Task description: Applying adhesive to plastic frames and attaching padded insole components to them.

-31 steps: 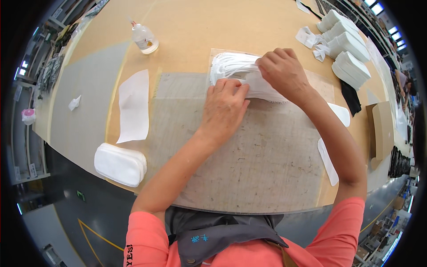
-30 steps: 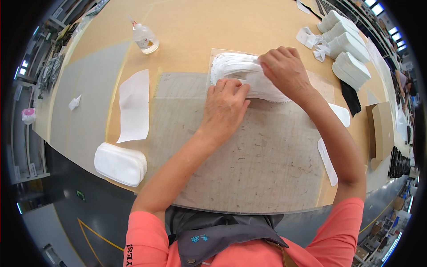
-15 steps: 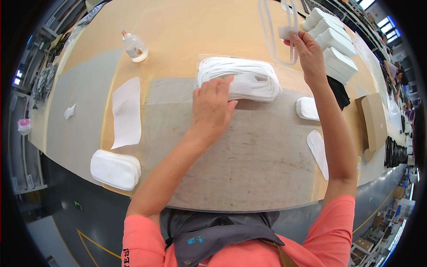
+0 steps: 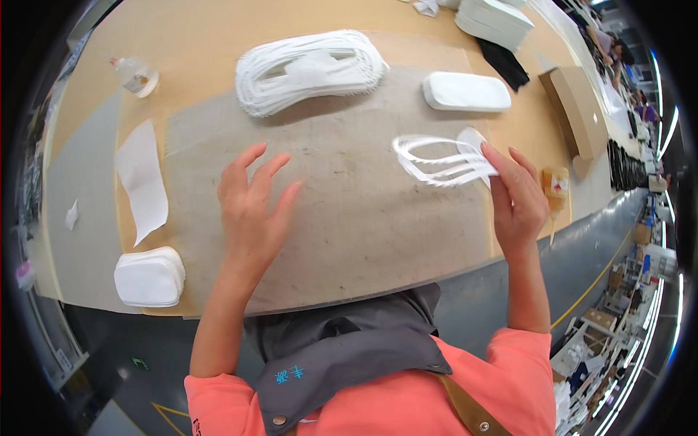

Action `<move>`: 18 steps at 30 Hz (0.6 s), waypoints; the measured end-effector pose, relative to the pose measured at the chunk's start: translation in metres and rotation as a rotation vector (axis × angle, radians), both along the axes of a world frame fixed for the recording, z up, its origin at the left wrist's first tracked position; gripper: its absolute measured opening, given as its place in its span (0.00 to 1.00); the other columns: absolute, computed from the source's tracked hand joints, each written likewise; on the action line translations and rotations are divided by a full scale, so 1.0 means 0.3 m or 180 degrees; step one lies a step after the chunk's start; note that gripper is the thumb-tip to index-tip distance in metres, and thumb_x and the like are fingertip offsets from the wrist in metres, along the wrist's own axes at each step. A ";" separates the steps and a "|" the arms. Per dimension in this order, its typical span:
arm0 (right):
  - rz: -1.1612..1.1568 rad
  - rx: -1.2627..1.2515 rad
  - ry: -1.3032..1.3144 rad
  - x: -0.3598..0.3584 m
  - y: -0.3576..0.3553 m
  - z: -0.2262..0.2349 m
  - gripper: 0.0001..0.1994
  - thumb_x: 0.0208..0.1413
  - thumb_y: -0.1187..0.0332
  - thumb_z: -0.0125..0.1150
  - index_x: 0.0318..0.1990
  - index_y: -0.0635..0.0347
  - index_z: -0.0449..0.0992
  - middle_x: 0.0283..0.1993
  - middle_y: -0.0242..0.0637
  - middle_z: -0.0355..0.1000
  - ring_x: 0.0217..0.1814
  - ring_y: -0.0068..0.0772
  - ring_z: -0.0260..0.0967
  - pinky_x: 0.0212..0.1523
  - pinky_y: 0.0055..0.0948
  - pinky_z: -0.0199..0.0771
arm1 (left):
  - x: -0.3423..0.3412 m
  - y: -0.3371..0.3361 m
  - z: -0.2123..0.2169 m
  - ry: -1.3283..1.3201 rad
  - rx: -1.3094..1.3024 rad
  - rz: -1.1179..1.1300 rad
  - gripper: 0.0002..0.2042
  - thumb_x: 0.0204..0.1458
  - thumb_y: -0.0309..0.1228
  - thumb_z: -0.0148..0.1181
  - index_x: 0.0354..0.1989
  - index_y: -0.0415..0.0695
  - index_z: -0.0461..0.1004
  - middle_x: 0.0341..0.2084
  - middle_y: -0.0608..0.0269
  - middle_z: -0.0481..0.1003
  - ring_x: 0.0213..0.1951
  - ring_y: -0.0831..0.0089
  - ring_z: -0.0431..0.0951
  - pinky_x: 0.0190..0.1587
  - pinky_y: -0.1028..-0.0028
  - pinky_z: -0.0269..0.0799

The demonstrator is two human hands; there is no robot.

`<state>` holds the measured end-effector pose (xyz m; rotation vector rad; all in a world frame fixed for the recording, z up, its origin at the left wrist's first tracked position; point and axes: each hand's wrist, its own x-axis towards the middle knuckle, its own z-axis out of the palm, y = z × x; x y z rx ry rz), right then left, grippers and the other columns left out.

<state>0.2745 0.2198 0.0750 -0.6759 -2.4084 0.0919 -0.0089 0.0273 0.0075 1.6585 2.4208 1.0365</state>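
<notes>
My right hand (image 4: 518, 190) is closed, pinching thin white looped strips (image 4: 440, 166) that hang out to its left over the grey mat. A white rounded piece (image 4: 472, 136) shows just behind them by the fingertips; I cannot tell whether it is held too. Over the left part of the mat is my left hand (image 4: 251, 207), fingers spread and holding nothing. Beyond it lies a thick pile of white oval ring-shaped strips (image 4: 260, 89). A neat stack of white rounded pads (image 4: 465, 93) sits beyond my right hand.
At the left are another white pad stack (image 4: 149, 277), a white sheet (image 4: 142, 185) and a clear bottle (image 4: 136, 77). On the right stand a cardboard box (image 4: 574, 120) and an amber container (image 4: 556, 183). Black cloth (image 4: 503, 64) lies near taller white stacks (image 4: 494, 25).
My right hand has come back toward me from the far right with the looped strips. My left hand has left the ring-shaped pile and moved left and nearer. The view has shifted.
</notes>
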 end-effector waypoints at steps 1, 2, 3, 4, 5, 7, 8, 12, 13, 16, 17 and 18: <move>-0.0059 0.0286 -0.0063 0.033 -0.026 -0.010 0.14 0.55 0.81 0.66 0.49 0.59 0.83 0.44 0.38 0.83 0.46 0.35 0.81 0.58 0.38 0.75 | 0.019 -0.009 -0.006 -0.0009 -0.0026 -0.0016 0.18 0.52 0.27 0.70 0.53 0.46 0.79 0.59 0.55 0.70 0.60 0.56 0.70 0.59 0.60 0.68; -0.0106 0.0570 -0.0122 0.065 -0.050 -0.026 0.15 0.55 0.81 0.66 0.49 0.58 0.83 0.45 0.38 0.83 0.47 0.37 0.82 0.59 0.40 0.75 | 0.034 -0.017 -0.010 -0.0027 -0.0038 -0.0047 0.18 0.52 0.27 0.70 0.53 0.46 0.79 0.59 0.55 0.70 0.60 0.56 0.70 0.59 0.61 0.68; -0.0159 0.0611 -0.0199 0.109 -0.077 -0.067 0.16 0.54 0.77 0.68 0.51 0.57 0.82 0.49 0.36 0.83 0.53 0.33 0.80 0.64 0.41 0.70 | 0.050 -0.024 -0.014 -0.0045 -0.0051 -0.0073 0.18 0.52 0.27 0.70 0.53 0.46 0.80 0.59 0.55 0.70 0.60 0.56 0.70 0.59 0.61 0.68; -0.0196 0.0474 -0.0461 0.152 -0.108 -0.118 0.16 0.54 0.76 0.69 0.52 0.57 0.82 0.51 0.36 0.82 0.56 0.34 0.79 0.66 0.41 0.67 | 0.065 -0.024 -0.016 -0.0068 -0.0051 -0.0115 0.18 0.52 0.27 0.70 0.52 0.46 0.80 0.59 0.55 0.70 0.60 0.56 0.70 0.59 0.61 0.68; -0.0209 0.0320 -0.0707 0.181 -0.142 -0.176 0.16 0.54 0.74 0.69 0.52 0.57 0.82 0.54 0.36 0.81 0.59 0.34 0.77 0.68 0.41 0.65 | 0.078 -0.032 -0.020 -0.0087 -0.0083 -0.0141 0.18 0.52 0.27 0.70 0.52 0.46 0.80 0.59 0.55 0.70 0.60 0.56 0.70 0.59 0.61 0.68; -0.0255 0.0083 -0.0884 0.235 -0.190 -0.217 0.16 0.54 0.71 0.70 0.51 0.56 0.82 0.56 0.36 0.80 0.62 0.34 0.75 0.69 0.40 0.61 | 0.101 -0.046 -0.026 -0.0110 -0.0159 -0.0165 0.17 0.52 0.26 0.69 0.52 0.46 0.80 0.59 0.56 0.70 0.60 0.56 0.70 0.59 0.62 0.69; -0.0290 0.0002 -0.0816 0.259 -0.208 -0.225 0.15 0.54 0.70 0.70 0.50 0.56 0.83 0.55 0.35 0.80 0.61 0.35 0.74 0.68 0.39 0.61 | 0.112 -0.049 -0.023 -0.0124 -0.0174 -0.0172 0.17 0.52 0.26 0.69 0.52 0.47 0.80 0.59 0.56 0.71 0.60 0.57 0.70 0.59 0.62 0.69; -0.0593 -0.1033 -0.0349 0.264 -0.183 -0.175 0.10 0.55 0.69 0.70 0.44 0.55 0.83 0.45 0.32 0.79 0.51 0.37 0.73 0.58 0.37 0.64 | 0.160 -0.053 -0.007 -0.0213 -0.0196 -0.0284 0.17 0.52 0.26 0.69 0.51 0.46 0.80 0.57 0.56 0.72 0.59 0.57 0.71 0.58 0.62 0.69; -0.0497 -0.1131 -0.0188 0.242 -0.164 -0.173 0.06 0.55 0.69 0.69 0.40 0.55 0.81 0.38 0.31 0.77 0.44 0.37 0.70 0.50 0.37 0.63 | 0.176 -0.039 -0.006 -0.0253 -0.0157 -0.0352 0.16 0.52 0.26 0.69 0.51 0.46 0.81 0.57 0.56 0.72 0.58 0.57 0.71 0.58 0.63 0.69; 0.0136 -0.1148 -0.0323 0.187 -0.111 -0.204 0.04 0.55 0.70 0.69 0.38 0.54 0.81 0.36 0.31 0.75 0.43 0.36 0.71 0.51 0.36 0.63 | 0.224 -0.034 0.008 -0.0255 -0.0231 -0.0385 0.16 0.51 0.26 0.70 0.50 0.46 0.81 0.56 0.57 0.73 0.58 0.58 0.71 0.58 0.62 0.69; 0.0278 -0.0984 -0.0434 0.164 -0.101 -0.208 0.04 0.55 0.70 0.68 0.37 0.54 0.80 0.35 0.30 0.74 0.43 0.35 0.70 0.51 0.36 0.64 | 0.238 -0.035 0.011 -0.0250 -0.0242 -0.0404 0.16 0.51 0.26 0.70 0.50 0.47 0.81 0.56 0.57 0.73 0.58 0.57 0.71 0.58 0.62 0.69; 0.0419 -0.0817 -0.0543 0.141 -0.092 -0.205 0.04 0.54 0.71 0.68 0.36 0.54 0.79 0.34 0.30 0.73 0.43 0.34 0.70 0.52 0.36 0.64 | 0.251 -0.035 0.014 -0.0247 -0.0254 -0.0423 0.16 0.51 0.26 0.70 0.50 0.47 0.81 0.56 0.57 0.73 0.58 0.57 0.71 0.58 0.62 0.68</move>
